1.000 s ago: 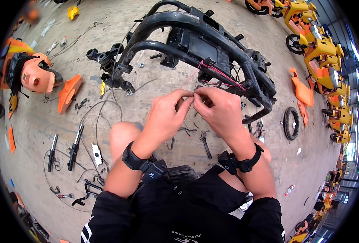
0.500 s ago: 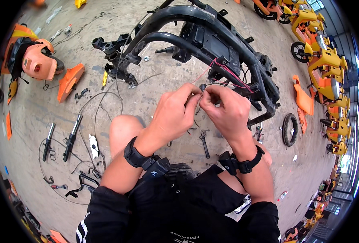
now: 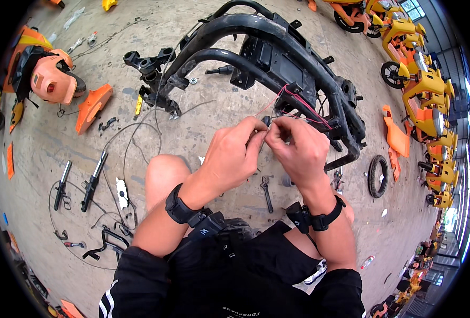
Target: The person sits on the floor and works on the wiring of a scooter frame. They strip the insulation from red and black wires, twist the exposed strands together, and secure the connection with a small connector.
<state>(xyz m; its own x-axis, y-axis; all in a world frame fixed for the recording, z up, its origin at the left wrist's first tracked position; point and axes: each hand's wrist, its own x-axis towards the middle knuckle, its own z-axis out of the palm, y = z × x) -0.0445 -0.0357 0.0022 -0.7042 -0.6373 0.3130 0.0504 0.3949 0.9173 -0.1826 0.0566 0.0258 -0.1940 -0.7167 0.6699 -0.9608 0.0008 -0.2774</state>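
Note:
My left hand (image 3: 234,153) and my right hand (image 3: 300,147) meet fingertip to fingertip below the motorbike frame. Both are closed in a pinch on a thin wire, mostly hidden by the fingers. A small black connector (image 3: 267,120) sticks up just beyond the fingertips. Thin red wires (image 3: 304,102) run from the black frame (image 3: 214,33) towards my hands. The frame stands bare, tubes curving over a black box (image 3: 282,62). An adjustable wrench (image 3: 267,194) lies on the floor below my right hand.
On the left lie two fork legs (image 3: 93,181), loose cables (image 3: 125,153), a black bracket (image 3: 108,243) and an orange panel (image 3: 93,108). To the right are a tyre (image 3: 378,176) and another orange panel (image 3: 397,135). Yellow scooters (image 3: 423,95) line the right side.
My hands have shifted slightly down and to the right in the picture, still pinching together. The view has moved a little, so the frame sits slightly lower. The connector remains by the fingertips.

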